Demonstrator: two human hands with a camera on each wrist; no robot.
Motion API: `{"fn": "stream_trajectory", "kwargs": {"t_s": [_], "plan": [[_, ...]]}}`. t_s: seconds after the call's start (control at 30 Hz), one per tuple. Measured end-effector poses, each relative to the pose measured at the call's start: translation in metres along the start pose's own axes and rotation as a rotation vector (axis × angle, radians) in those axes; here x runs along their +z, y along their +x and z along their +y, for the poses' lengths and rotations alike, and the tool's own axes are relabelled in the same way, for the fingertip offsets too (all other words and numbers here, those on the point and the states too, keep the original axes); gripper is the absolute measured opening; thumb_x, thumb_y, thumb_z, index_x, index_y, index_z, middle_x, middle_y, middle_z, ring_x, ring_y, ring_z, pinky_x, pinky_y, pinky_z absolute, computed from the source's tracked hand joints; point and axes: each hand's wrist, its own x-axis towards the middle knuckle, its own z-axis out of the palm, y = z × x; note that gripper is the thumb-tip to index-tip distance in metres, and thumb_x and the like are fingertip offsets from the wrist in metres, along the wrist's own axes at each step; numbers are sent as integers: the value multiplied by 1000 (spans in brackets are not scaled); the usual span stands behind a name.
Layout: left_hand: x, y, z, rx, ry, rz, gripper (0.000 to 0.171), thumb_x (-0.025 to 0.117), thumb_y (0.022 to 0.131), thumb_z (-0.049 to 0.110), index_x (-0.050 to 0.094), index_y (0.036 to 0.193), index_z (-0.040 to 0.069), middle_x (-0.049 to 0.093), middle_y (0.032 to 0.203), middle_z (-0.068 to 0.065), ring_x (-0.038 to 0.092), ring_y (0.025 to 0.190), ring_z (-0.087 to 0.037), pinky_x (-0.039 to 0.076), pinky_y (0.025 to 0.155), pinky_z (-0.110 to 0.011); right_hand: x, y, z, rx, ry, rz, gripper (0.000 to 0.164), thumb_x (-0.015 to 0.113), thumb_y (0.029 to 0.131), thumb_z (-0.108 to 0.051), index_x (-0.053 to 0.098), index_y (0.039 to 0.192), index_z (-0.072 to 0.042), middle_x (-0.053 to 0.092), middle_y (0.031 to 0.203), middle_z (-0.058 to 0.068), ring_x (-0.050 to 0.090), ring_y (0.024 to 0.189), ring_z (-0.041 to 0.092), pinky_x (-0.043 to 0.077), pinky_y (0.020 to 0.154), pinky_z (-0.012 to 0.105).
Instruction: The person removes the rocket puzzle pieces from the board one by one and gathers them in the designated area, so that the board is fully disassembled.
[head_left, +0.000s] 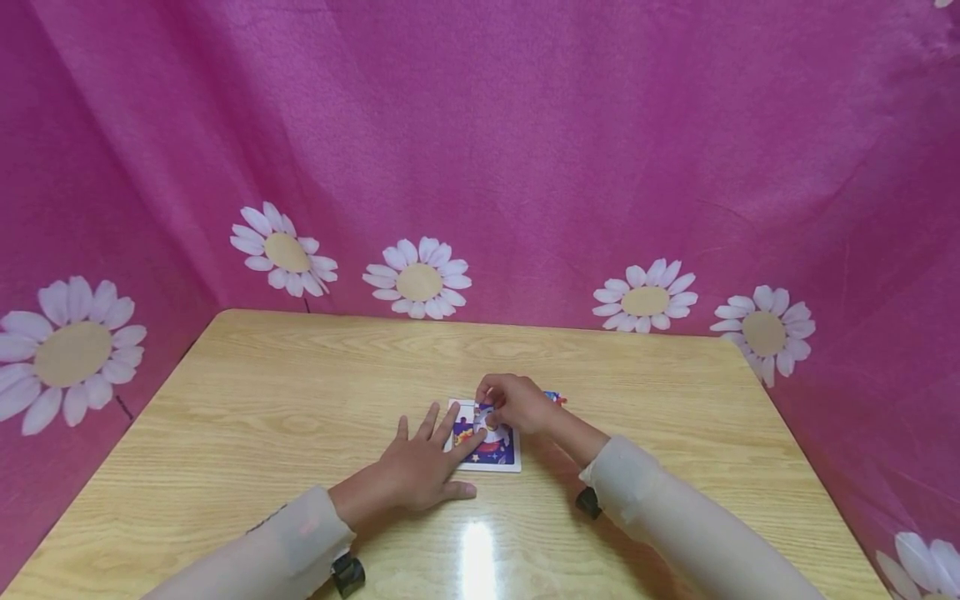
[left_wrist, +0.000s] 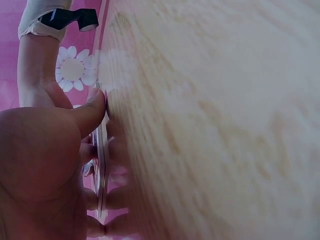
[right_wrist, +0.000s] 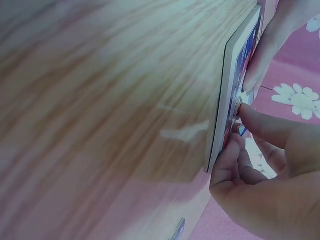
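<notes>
A small jigsaw puzzle board (head_left: 495, 457) with a white border and a dark blue picture lies flat on the wooden table. My left hand (head_left: 422, 468) is spread flat at its left side, the index finger reaching onto the picture. From above, my right hand (head_left: 521, 406) pinches a puzzle piece (right_wrist: 242, 130) over the board's upper part, thumb and fingers close to its surface. The piece is mostly covered by the fingers. In the right wrist view, the board (right_wrist: 226, 82) appears edge-on beside the right thumb.
Just beyond the right hand, a small blue and red puzzle piece (head_left: 555, 397) lies on the table (head_left: 337, 375), partly hidden. A pink curtain (head_left: 525, 167) with daisies hangs behind and at both sides. Light reflects off the table in front of the board.
</notes>
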Motion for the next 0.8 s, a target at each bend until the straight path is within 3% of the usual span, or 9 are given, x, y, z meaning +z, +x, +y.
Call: {"fn": "stream_trajectory", "kwargs": {"t_s": [0.13, 0.4, 0.8], "plan": [[1, -1, 0, 2, -5, -3, 80, 42, 96, 76, 21, 165, 40, 2, 174, -13, 1, 158, -44, 15, 115, -77, 0, 1, 4, -15, 18, 11, 20, 73, 88, 8, 70, 98, -10, 72, 94, 10, 65, 73, 15, 54, 67, 28], [3, 2, -1, -2, 2, -8, 80, 41, 96, 77, 22, 164, 41, 0, 174, -12, 0, 158, -43, 14, 114, -78, -4, 3, 12, -51, 50, 18, 17, 69, 91, 7, 75, 100, -6, 74, 92, 7, 64, 83, 14, 52, 82, 32], [2, 0, -1, 4, 0, 4, 79, 42, 97, 75, 20, 165, 41, 3, 174, -13, 1, 158, -43, 15, 116, -76, -9, 1, 12, -15, 145, 17, 17, 64, 94, 6, 76, 101, -4, 73, 92, 6, 64, 86, 16, 54, 79, 31]]}}
